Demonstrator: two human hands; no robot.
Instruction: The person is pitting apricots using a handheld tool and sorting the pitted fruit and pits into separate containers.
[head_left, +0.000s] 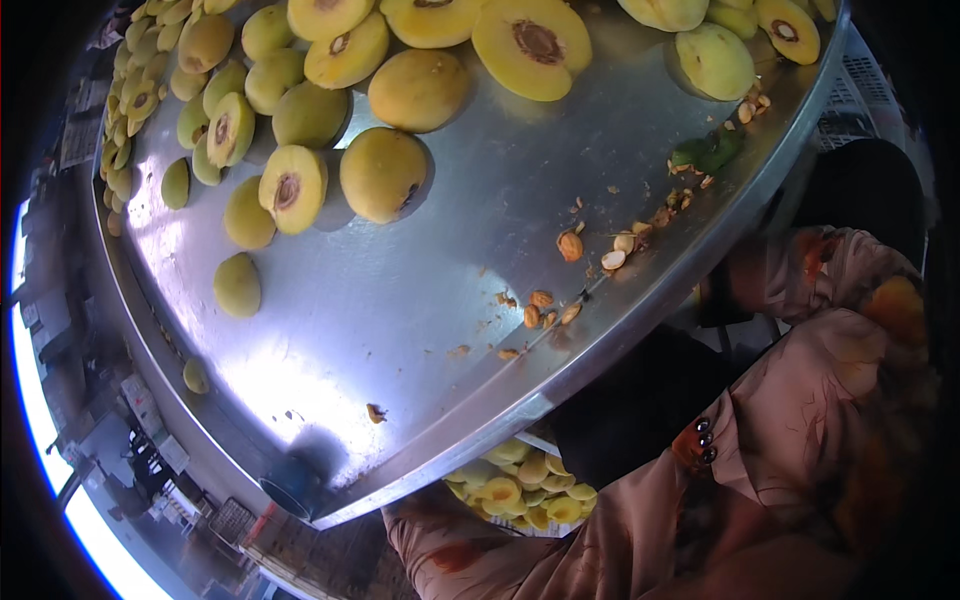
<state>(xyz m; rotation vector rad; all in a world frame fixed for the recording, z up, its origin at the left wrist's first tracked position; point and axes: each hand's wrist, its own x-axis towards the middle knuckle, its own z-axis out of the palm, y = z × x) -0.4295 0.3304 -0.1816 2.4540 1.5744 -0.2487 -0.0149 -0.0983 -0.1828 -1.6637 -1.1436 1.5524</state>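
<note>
Both my hands are out of view; only patterned sleeves (480, 547) show, below and beside the table's edge. Before me stands a stainless steel table (450, 247) with a raised rim. Halved yellow stone fruits (293, 189), some with the brown pit cavity upward, are heaped at its upper left and top. Others lie cut side down, such as a rounded yellow half (383, 175). Loose pits and kernels (570, 245) with crumbs lie along the near rim, and a dark green leaf-like scrap (706, 152) is among them.
A dark cup (289, 484) sits at the table's lower corner. Under the near edge, a container holds more fruit halves (525, 487). A white perforated crate (862, 82) stands at the upper right. Wire baskets (231, 520) are at the lower left.
</note>
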